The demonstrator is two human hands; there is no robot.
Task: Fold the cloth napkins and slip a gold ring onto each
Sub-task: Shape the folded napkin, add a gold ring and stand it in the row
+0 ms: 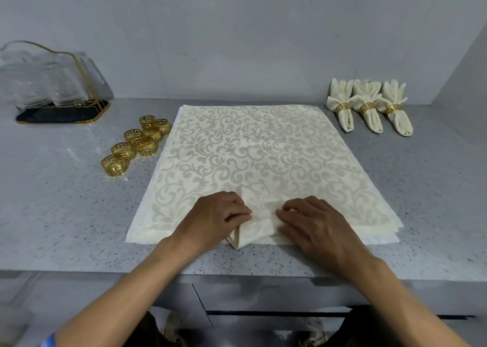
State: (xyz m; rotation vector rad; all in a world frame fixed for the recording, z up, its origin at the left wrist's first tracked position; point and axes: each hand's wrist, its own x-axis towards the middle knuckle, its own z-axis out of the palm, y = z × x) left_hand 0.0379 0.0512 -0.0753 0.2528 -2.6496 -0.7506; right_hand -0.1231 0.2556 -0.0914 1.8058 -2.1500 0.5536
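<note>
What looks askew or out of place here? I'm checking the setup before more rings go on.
Nothing stands out. The three ringed napkins lie in a row, the loose gold rings sit clustered by the flat napkin stack, undamaged.

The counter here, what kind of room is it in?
Probably a kitchen or pantry prep area: a speckled stone-look counter with drawers below, a clear gold-trimmed holder at the back left, and loose gold napkin rings beside stacked patterned napkins.

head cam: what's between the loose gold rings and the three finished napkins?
In the head view, the stack of flat patterned napkins fills most of that stretch, with bare countertop between its right edge and the finished napkins. The loose gold rings sit left.
</note>
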